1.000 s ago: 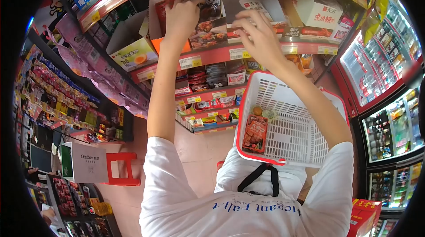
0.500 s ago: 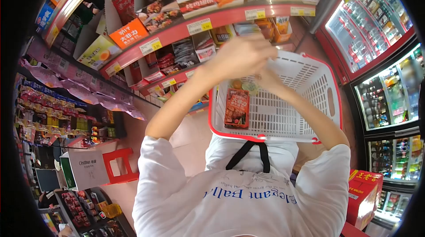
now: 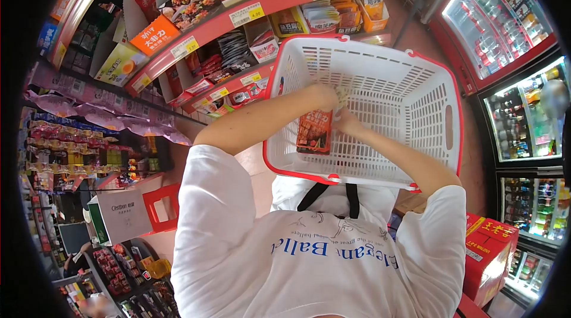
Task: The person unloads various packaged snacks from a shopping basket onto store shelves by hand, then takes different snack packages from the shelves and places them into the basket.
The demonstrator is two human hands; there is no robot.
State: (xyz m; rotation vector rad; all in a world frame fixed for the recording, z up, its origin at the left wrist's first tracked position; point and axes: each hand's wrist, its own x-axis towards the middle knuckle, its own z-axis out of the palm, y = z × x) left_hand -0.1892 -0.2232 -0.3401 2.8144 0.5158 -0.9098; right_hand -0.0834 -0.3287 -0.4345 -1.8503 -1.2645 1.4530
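Observation:
A white plastic basket with a red rim (image 3: 455, 139) is right in front of my body, and both my hands are inside its left part. My left hand (image 3: 323, 97) is closed, its fingertips mostly hidden, beside a small pale greenish thing (image 3: 341, 95) too small to name. Just below it is my right hand (image 3: 347, 122), fingers curled in close to the same spot; what they hold, if anything, does not show. Under my hands a red snack packet (image 3: 314, 135) with printed food pictures lies against the basket's left side.
A red-edged shelf (image 3: 220, 19) with boxed snacks and price tags curves along the front. Lit drink coolers (image 3: 520, 113) line the right side. A red carton (image 3: 489, 258) stands at lower right, a white box (image 3: 122, 216) at left by a red stool (image 3: 162, 208).
My left hand has come down from above the basket's far edge into it. My right hand has shifted slightly lower. The basket shows more fully, and the shelf has slid up in view.

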